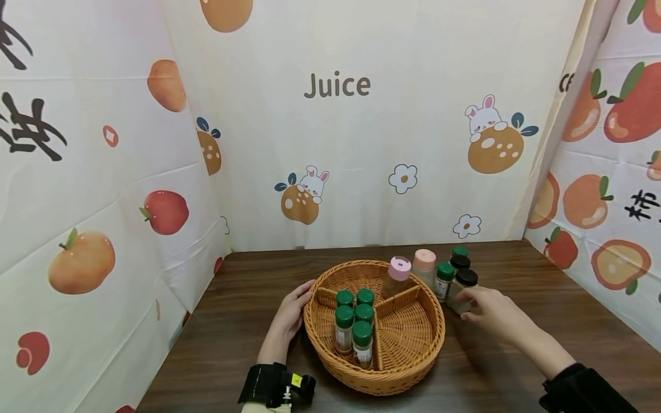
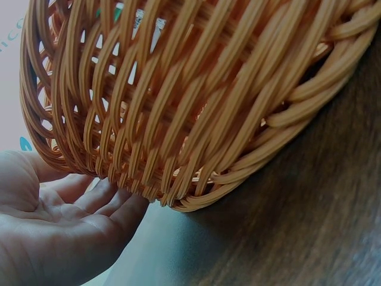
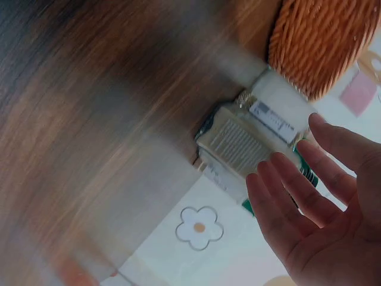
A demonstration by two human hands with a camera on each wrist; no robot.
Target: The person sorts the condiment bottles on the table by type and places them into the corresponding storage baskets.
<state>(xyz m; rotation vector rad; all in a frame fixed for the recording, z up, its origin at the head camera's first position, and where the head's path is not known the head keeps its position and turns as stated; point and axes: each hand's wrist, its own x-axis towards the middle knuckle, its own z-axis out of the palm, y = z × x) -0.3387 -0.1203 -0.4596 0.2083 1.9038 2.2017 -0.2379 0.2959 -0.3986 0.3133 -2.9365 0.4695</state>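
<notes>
At the left rim of a round wicker basket (image 1: 374, 384), my left hand (image 1: 290, 314) rests its fingers against the outside. The left wrist view shows those fingertips partly hidden by the woven wall (image 2: 161, 107). My right hand (image 1: 498, 315) is beside a black-lidded jar (image 1: 462, 291), right of the basket. In the right wrist view, its loosely extended fingers are near a labelled jar (image 3: 232, 140); contact cannot be told. Several green-capped spice bottles (image 1: 362, 338) stand in the basket's left compartment. A pink-lidded jar (image 1: 397, 278) stands in its back compartment.
Outside the basket, at back right, stand a peach-lidded jar (image 1: 424, 267), a green-capped bottle (image 1: 443, 281), another black-lidded jar (image 1: 459, 262) and a green cap (image 1: 459, 251) partly hidden behind. Printed cloth walls (image 1: 341, 143) border the dark wooden table (image 1: 242, 298).
</notes>
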